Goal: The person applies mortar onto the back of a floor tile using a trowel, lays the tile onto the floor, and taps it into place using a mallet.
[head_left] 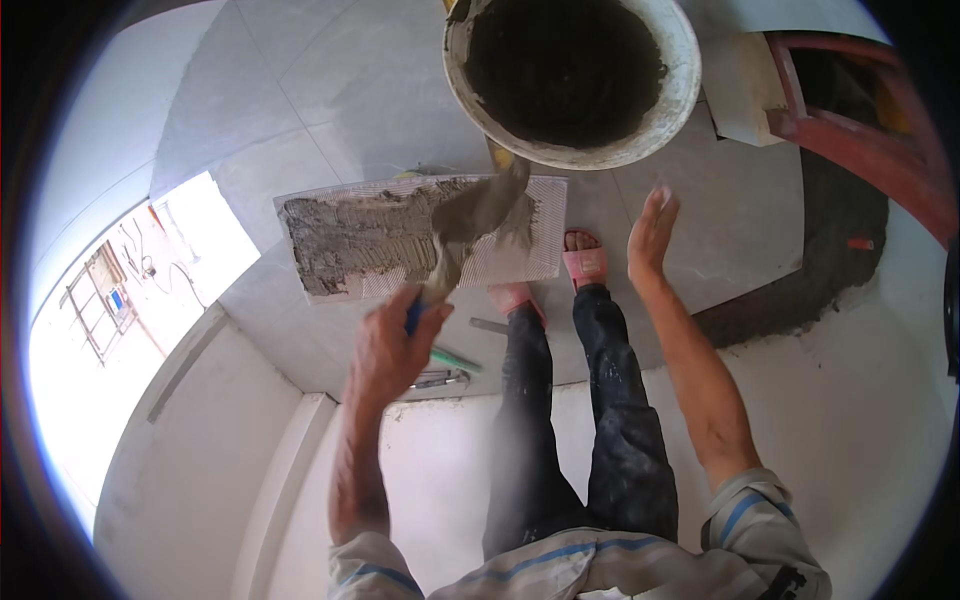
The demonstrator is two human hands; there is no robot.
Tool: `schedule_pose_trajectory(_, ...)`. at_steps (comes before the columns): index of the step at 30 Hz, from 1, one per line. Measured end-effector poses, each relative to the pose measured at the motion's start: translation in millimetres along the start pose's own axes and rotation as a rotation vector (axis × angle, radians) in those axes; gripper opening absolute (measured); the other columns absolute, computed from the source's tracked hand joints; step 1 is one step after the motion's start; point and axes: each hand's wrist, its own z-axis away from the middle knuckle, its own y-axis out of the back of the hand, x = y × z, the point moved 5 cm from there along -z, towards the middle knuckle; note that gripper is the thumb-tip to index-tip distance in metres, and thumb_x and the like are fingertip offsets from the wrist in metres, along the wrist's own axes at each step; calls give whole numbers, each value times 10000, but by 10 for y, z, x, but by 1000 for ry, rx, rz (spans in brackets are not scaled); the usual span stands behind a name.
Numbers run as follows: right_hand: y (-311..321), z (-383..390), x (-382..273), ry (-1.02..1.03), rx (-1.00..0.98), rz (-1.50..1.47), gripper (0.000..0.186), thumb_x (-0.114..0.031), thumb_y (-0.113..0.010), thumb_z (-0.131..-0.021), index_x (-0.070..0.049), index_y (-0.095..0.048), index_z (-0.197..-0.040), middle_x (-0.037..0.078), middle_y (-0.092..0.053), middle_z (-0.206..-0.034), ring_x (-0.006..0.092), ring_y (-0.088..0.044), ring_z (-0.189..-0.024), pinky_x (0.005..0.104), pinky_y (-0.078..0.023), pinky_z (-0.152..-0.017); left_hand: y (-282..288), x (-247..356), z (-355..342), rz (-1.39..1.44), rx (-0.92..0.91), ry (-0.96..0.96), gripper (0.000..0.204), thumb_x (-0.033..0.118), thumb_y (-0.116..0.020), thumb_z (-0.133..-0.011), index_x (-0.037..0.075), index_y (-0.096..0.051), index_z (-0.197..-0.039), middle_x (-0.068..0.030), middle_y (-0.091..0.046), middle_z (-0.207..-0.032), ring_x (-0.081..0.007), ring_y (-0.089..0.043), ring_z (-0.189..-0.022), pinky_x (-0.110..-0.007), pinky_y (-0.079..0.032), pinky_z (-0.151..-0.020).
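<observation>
My left hand is closed around the blue handle of a trowel. The trowel's blade carries grey mortar and is held over a tile that shows its ribbed, pale back. Rough mortar covers much of the tile's left and middle, thinner toward the right. Beyond it, a white bucket holds dark wet mortar. My right hand hangs in the air right of the tile, fingers stretched out together and nothing in it.
A green-handled tool and some metal tools lie on the floor by the wall. My feet in pink slippers stand close to the tile's near edge. A red frame rises at the right, beside a dark mortar strip.
</observation>
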Motion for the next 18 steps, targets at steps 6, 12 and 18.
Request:
schedule_pose_trajectory(6,-659,771,687,-714,-437,-243,620,-516,-388,-991,-18,-439,-1357,187,-481,-1341,287,-491,-1217,383,-413,-978,-1331,-1036,0,196,121,53,268,128,-606,-859,34,-460,-1062,-280,-616,-835,-485,-607,-791,-516,-469,-668)
schedule_pose_trajectory(12,-636,384,1611,-448,-229,216,643,-561,-357,-978,-3,-638,-1133,119,-649,-957,203,-593,-866,331,-465,-796,-2040,-735,-457,186,133,-88,221,133,-533,-888,52,-437,-1070,-294,-595,-956,-523,-572,-835,-559,-471,-697)
schedule_pose_trajectory(18,-814,837,877,-588,-573,-184,519,-491,-473,-978,7,-601,-1051,58,-615,-861,134,-519,-690,297,-453,-636,-1691,-960,-108,112,237,-257,233,111,-555,-864,15,-426,-1032,-290,-592,-833,-495,-577,-780,-529,-439,-661)
